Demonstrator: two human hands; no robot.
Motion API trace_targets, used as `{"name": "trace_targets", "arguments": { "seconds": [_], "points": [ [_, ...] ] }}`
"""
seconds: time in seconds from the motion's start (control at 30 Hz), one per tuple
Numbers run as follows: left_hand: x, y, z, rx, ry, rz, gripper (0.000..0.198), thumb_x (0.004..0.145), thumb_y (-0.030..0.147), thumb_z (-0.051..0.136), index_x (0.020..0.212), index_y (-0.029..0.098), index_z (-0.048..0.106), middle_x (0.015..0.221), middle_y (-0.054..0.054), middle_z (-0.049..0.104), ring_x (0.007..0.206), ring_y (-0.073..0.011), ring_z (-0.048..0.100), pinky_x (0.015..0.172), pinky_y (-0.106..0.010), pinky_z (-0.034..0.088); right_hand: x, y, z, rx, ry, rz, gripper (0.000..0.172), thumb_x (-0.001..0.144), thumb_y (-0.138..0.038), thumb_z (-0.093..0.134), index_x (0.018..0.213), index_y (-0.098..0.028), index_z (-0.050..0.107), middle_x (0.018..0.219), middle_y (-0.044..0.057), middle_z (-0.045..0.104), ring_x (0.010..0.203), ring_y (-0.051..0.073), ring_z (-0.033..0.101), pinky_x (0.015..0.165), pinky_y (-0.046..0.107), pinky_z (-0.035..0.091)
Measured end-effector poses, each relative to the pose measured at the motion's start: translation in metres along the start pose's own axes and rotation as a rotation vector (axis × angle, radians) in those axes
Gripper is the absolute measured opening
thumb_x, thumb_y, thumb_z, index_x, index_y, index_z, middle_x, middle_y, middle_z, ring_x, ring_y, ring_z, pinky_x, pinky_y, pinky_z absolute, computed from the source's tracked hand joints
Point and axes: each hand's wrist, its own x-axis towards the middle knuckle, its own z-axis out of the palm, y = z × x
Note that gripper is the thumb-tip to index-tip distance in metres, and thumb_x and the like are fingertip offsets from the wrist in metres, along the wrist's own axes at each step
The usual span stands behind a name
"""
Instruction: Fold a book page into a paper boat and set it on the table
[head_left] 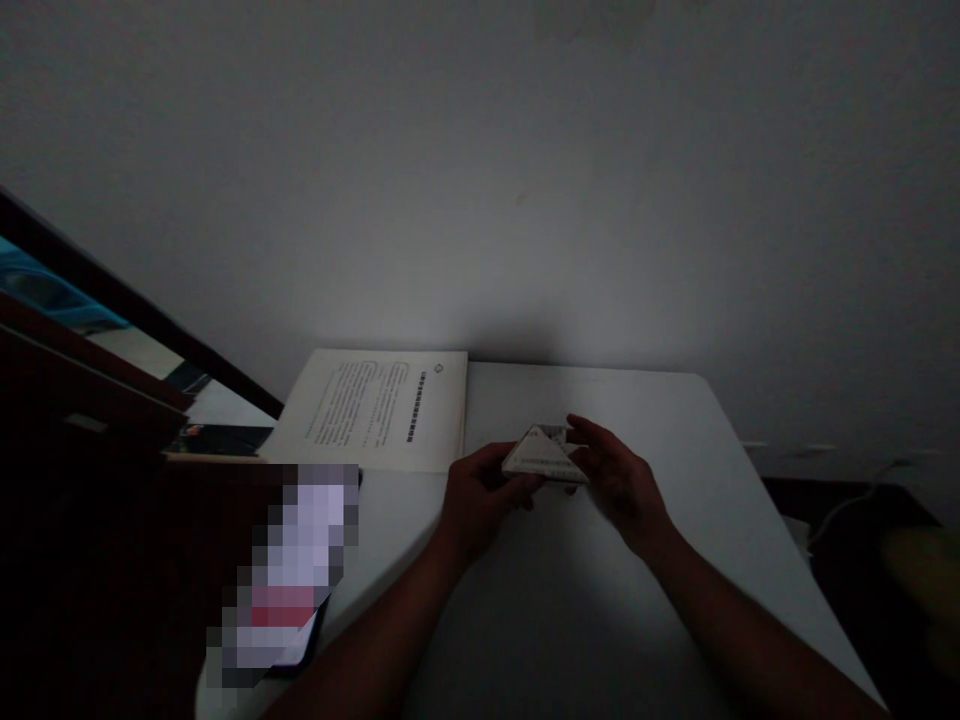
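A small folded paper triangle point(541, 455) with printed text is held up above the white table. My left hand point(484, 500) is closed on its left corner, the thumb lying along the lower edge. At the right corner, my right hand point(619, 485) has its fingers around the paper, with the index finger behind the top fold. The undersides of both hands' grips are partly hidden, and the light is dim.
Sheets of printed paper point(375, 410) lie at the table's back left. A phone point(300, 570), blurred out, rests along the left edge. Behind the white table point(637, 400) stands a plain wall point(525, 200). Dark wooden furniture point(90, 420) is at the left.
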Motion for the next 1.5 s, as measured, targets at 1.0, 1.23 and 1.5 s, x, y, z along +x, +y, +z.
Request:
{"name": "trace_targets", "arguments": {
  "seconds": [1.0, 1.23, 1.5],
  "points": [
    [-0.004, -0.003, 0.005, 0.199, -0.053, -0.007, 0.030, 0.078, 0.040, 0.062, 0.089, 0.012, 0.067, 0.074, -0.004, 0.065, 0.057, -0.0106, 0.059, 0.050, -0.022, 0.054, -0.003, -0.014, 0.013, -0.228, 0.204, 0.086, 0.020, 0.073, -0.036, 0.068, 0.079, -0.017, 0.066, 0.050, -0.003, 0.056, 0.044, 0.009, 0.050, 0.043, 0.022, 0.041],
    [-0.005, -0.002, 0.003, 0.093, -0.111, -0.058, 0.030, 0.077, 0.039, 0.064, 0.086, 0.011, 0.069, 0.068, -0.004, 0.065, 0.053, -0.0107, 0.058, 0.046, -0.021, 0.052, -0.003, -0.012, 0.010, -0.223, 0.101, 0.162, 0.023, 0.074, -0.038, 0.068, 0.075, -0.015, 0.066, 0.047, -0.003, 0.054, 0.041, 0.009, 0.046, 0.041, 0.022, 0.037],
    [-0.001, -0.006, 0.001, -0.012, -0.239, -0.123, 0.031, 0.074, 0.035, 0.069, 0.090, 0.008, 0.068, 0.069, -0.007, 0.067, 0.049, -0.0118, 0.060, 0.044, -0.021, 0.049, -0.001, -0.008, 0.003, -0.111, 0.107, 0.167, 0.019, 0.072, -0.033, 0.071, 0.072, -0.015, 0.065, 0.048, -0.003, 0.056, 0.040, 0.008, 0.048, 0.040, 0.021, 0.039]
  ]
}}
